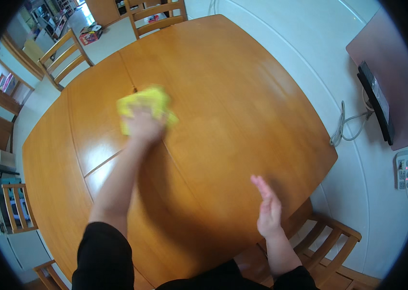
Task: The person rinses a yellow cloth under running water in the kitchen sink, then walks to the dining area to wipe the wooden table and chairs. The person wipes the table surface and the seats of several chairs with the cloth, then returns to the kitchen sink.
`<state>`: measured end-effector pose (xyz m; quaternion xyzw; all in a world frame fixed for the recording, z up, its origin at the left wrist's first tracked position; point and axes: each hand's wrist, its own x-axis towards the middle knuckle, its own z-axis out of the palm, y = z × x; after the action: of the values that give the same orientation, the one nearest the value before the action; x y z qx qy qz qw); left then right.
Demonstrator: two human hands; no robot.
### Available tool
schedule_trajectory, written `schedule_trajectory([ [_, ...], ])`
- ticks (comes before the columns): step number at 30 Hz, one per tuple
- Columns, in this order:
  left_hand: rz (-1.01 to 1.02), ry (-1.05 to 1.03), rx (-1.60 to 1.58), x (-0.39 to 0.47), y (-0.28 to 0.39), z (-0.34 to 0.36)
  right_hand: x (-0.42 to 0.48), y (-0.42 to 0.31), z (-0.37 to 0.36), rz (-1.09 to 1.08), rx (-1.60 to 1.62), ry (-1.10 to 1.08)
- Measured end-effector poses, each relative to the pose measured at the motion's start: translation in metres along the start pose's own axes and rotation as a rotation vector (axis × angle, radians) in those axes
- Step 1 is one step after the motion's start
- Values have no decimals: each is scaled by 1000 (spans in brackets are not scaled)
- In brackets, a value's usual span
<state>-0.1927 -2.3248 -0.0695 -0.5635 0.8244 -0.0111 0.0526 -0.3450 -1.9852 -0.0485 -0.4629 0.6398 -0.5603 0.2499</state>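
My left hand (pixel 144 123) presses a yellow cloth (pixel 153 99) down on the wooden dining table (pixel 218 90), left of the table's middle. Motion blurs both the hand and the cloth, and the fingers are partly lost in the folds. Over the table's near right part, my right hand (pixel 270 210) is raised with its fingers extended and holds nothing. Seams between the table's panels run beside and under the left forearm.
Wooden chairs (pixel 66 59) stand around the table, one (pixel 329 243) close by my right arm. Along the right wall are a looped grey cable (pixel 341 125), a black device (pixel 376 103) and a power strip (pixel 405 170). A box (pixel 90 34) sits on the floor beyond.
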Motion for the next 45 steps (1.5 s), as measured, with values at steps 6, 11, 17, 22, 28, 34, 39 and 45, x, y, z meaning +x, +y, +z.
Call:
schedule_trajectory([
  [6,1426,-280,-212,-273,104,19,-4,14,-45,150,-117,280],
  [11,1360,-380,-463,-150,77,42,-24,31,-70,248,-21,345],
  [17,60,134,-195,87,147,-4,-29,41,-85,158,90,353],
  [22,911,-36,-18,-95,246,-3,-27,27,-73,159,167,525],
  [28,1607,-322,-289,-239,146,26,-44,10,-53,32,-21,395],
  [34,502,-31,-221,-160,-37,25,-80,-10,12,99,129,281],
  [39,18,65,-157,-206,-27,45,-113,-25,36,76,-26,248],
  [45,835,-90,-292,-311,161,27,-149,-24,2,81,-408,412],
])
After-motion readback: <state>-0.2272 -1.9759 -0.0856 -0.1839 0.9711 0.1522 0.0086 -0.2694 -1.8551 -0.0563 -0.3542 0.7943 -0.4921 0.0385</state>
